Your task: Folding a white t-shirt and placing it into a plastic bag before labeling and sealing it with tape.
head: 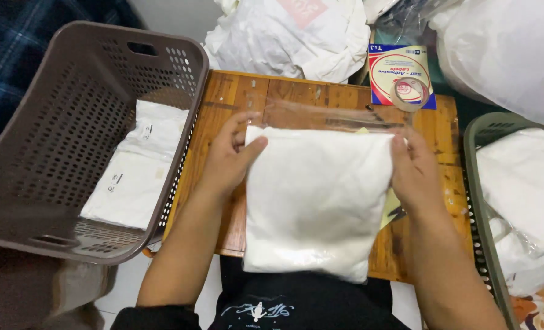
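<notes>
The brown basket [70, 140] left of the wooden counter [235, 98] already holds flat white packets, and the green basket [485, 201] sits to its right. On the counter's middle lies the white folded cloth in a clear bag [314, 195], its near edge overhanging, so it could slide off. The left hand [229, 159] and right hand [415, 174] each have a closed grip on a top corner; uneven pull could wrinkle the open flap [327, 116] near the tape roll [411, 93].
</notes>
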